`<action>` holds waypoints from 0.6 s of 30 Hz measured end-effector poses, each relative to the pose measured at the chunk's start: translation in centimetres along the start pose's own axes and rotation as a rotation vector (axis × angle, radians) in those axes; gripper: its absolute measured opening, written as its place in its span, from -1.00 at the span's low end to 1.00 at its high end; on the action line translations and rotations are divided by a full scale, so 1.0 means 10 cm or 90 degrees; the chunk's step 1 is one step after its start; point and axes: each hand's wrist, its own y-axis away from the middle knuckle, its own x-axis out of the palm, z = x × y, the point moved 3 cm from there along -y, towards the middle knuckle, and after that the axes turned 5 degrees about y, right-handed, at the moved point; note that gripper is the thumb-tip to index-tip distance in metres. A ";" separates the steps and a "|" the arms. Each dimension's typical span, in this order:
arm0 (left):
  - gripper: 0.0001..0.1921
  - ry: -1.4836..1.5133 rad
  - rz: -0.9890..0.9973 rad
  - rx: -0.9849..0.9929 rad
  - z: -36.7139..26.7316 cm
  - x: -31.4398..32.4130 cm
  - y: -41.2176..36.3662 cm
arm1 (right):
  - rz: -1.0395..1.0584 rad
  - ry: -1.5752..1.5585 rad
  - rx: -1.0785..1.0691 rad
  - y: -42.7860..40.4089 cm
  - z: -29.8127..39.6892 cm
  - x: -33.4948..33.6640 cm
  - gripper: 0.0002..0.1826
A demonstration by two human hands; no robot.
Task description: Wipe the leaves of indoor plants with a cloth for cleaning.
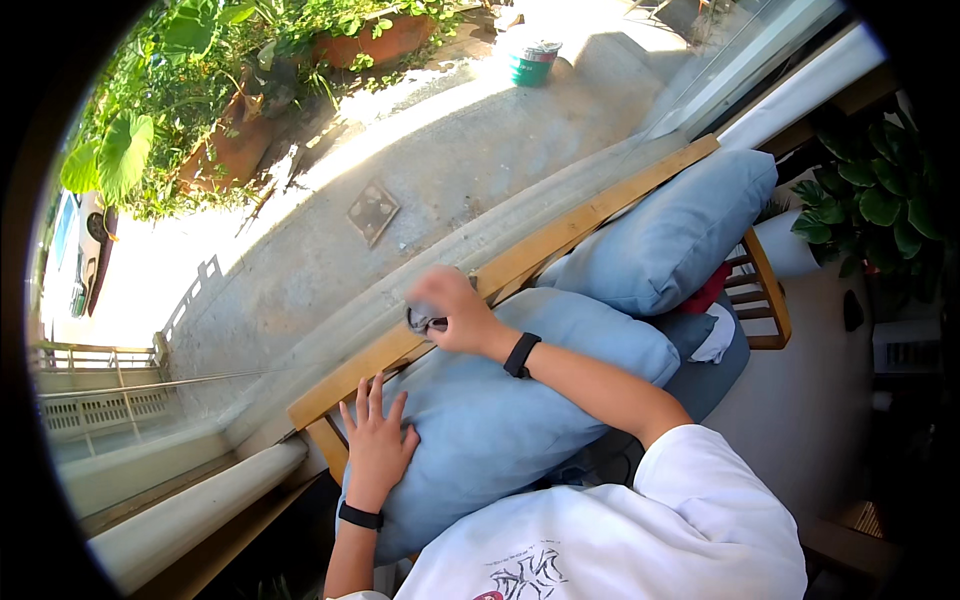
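Observation:
My right hand [461,311], blurred and wearing a black wristband, grips a small grey and black object [426,319] above the wooden top rail of the bench. Fingers cover part of that object, so its exact kind cannot be told. Against the window glass or just short of it, the hand's distance is unclear. My left hand [379,442] has its fingers spread and lies on the large light-blue cushion [480,420], fingertips close to the wooden top rail [360,382]. A second blue cushion [660,232] leans on the rail farther right.
A white pipe-like bar [202,517] runs at lower left, and another white bar [802,86] at upper right. The bench's slatted wooden armrest [765,300] stands beside a leafy potted plant [885,187]. Beyond the glass are a concrete yard [457,165] and a green bucket [534,64].

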 end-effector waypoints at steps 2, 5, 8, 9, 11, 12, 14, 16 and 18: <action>-0.42 0.094 0.076 -0.035 0.10 -0.17 -0.03 | 0.026 0.107 -0.115 0.02 0.01 0.00 -0.43; -0.39 0.145 0.137 -0.046 0.45 -0.61 -0.13 | 0.149 0.056 -0.087 -0.03 -0.08 0.10 -0.41; -0.41 0.206 0.078 -0.115 0.74 -0.85 -0.16 | 0.167 0.050 -0.109 -0.04 -0.20 0.12 -0.44; -0.42 0.225 0.031 -0.113 0.84 -0.90 -0.16 | 0.167 0.054 -0.121 0.01 -0.24 0.08 -0.46; -0.43 0.259 -0.010 -0.127 1.00 -0.88 -0.06 | 0.105 0.098 -0.100 0.06 -0.45 -0.13 -0.46; -0.44 0.276 -0.037 -0.145 1.09 -0.83 0.02 | 0.073 0.123 -0.093 0.07 -0.57 -0.26 -0.46; -0.47 0.288 -0.020 -0.169 1.28 -0.69 0.28 | -0.018 0.202 0.078 0.15 -0.90 -0.62 -0.45; -0.48 0.372 0.011 -0.209 1.49 -0.49 0.58 | -0.153 0.276 0.224 0.21 -1.21 -0.97 -0.44; -0.51 0.431 0.057 -0.290 1.76 -0.26 0.87 | -0.265 0.322 0.305 0.27 -1.43 -1.22 -0.45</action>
